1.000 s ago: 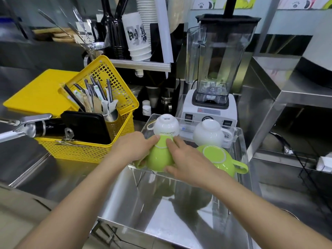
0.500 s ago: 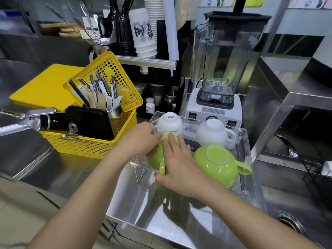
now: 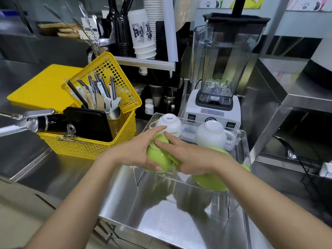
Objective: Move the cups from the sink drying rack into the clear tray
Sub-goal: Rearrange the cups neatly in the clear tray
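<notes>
A clear tray (image 3: pixel 242 150) stands on thin legs over the steel counter. In it sit two upturned white cups, one at the back left (image 3: pixel 169 124) and one at the back right (image 3: pixel 211 135). An upturned green cup (image 3: pixel 159 159) rests at the tray's front left, held between both hands. My left hand (image 3: pixel 136 151) cups its left side with the thumb underneath. My right hand (image 3: pixel 188 155) presses on its right side, where the handle is. A second green cup (image 3: pixel 210 181) lies front right, mostly hidden under my right wrist.
A yellow basket (image 3: pixel 86 146) with cutlery and a black case stands left of the tray. A blender (image 3: pixel 219 72) on a white base is right behind the tray. Paper cup stacks (image 3: pixel 143 35) sit on a shelf at the back. A steel shelf unit (image 3: pixel 296 105) is at the right.
The green cup has been turned between my hands, its handle swinging from the left round to the right side. My right arm now covers most of the second green cup.
</notes>
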Action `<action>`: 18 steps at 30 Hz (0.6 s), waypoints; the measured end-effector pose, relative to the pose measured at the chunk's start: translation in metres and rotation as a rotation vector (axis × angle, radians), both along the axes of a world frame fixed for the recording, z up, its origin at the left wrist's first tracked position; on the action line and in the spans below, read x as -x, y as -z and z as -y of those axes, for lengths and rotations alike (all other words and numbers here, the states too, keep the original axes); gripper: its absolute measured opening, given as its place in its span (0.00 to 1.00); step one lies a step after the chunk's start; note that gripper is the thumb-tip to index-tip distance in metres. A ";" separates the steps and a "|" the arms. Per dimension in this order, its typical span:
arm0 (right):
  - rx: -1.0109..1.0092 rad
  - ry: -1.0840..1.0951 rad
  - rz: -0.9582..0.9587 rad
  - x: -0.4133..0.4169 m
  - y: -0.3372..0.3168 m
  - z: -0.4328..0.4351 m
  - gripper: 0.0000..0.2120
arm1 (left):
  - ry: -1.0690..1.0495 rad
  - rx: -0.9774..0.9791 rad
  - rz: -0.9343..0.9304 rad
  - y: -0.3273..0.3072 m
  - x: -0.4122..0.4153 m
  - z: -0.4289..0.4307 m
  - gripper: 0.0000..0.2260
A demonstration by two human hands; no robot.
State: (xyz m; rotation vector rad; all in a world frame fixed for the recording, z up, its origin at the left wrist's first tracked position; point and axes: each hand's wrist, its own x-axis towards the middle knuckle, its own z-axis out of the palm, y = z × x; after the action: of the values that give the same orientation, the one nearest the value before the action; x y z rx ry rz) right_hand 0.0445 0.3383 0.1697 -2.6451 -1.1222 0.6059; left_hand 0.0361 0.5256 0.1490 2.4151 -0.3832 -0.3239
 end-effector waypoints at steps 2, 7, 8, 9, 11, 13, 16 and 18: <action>-0.005 -0.017 -0.003 -0.003 -0.005 0.002 0.41 | -0.018 -0.008 0.038 0.001 0.001 0.002 0.47; -0.013 -0.033 0.004 -0.009 -0.005 0.005 0.41 | -0.073 -0.101 0.089 0.003 0.001 0.003 0.46; -0.016 -0.031 0.000 -0.010 -0.005 0.006 0.40 | -0.081 -0.115 0.096 0.003 0.002 0.004 0.46; -0.020 -0.026 -0.005 -0.012 -0.004 0.007 0.40 | -0.089 -0.125 0.102 0.003 0.002 0.005 0.46; -0.038 -0.023 0.001 -0.014 -0.003 0.008 0.39 | -0.103 -0.147 0.106 0.002 0.002 0.008 0.46; -0.052 -0.025 0.024 -0.015 -0.001 0.007 0.39 | -0.116 -0.176 0.109 0.003 0.002 0.010 0.47; -0.046 -0.032 0.047 -0.016 0.000 0.007 0.39 | -0.118 -0.211 0.085 0.002 0.001 0.009 0.47; -0.041 -0.032 0.036 -0.017 -0.002 0.009 0.38 | -0.111 -0.198 0.044 0.000 0.000 0.006 0.45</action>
State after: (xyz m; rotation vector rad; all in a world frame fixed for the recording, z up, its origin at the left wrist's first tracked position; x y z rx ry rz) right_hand 0.0613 0.3293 0.1721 -2.6184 -1.1759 0.5372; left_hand 0.0364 0.5192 0.1485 2.6288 -0.2445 -0.2711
